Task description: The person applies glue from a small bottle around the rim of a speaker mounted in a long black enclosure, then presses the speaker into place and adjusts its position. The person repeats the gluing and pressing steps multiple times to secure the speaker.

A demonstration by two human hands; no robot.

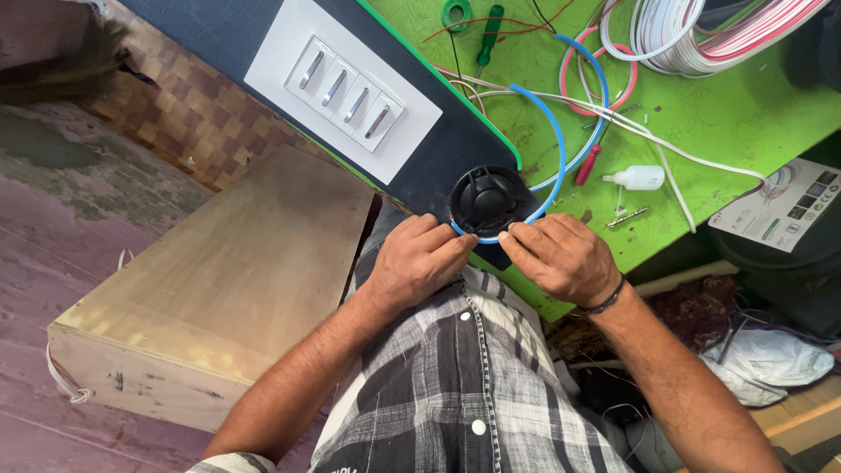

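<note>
A dark board (pixel 438 144) leans over the green table's (pixel 736 114) edge, with a white switch plate (pixel 346 88) and a round black lamp holder (pixel 488 201) mounted on it. A blue wire (pixel 555 131) loops from the table down under the holder. My left hand (pixel 419 258) pinches the blue wire at the holder's lower rim. My right hand (pixel 561 256), a dark band at the wrist, pinches the same wire just to the right. Both hands touch the board's lower end.
A wooden box (pixel 219 280) stands at the left on a worn floor. On the green table lie a green screwdriver (pixel 487 35), a red-handled tool (pixel 588 164), a small white bottle (pixel 638 178), coiled white and red cable (pixel 701 39) and loose wires. A printed carton (pixel 784 203) sits right.
</note>
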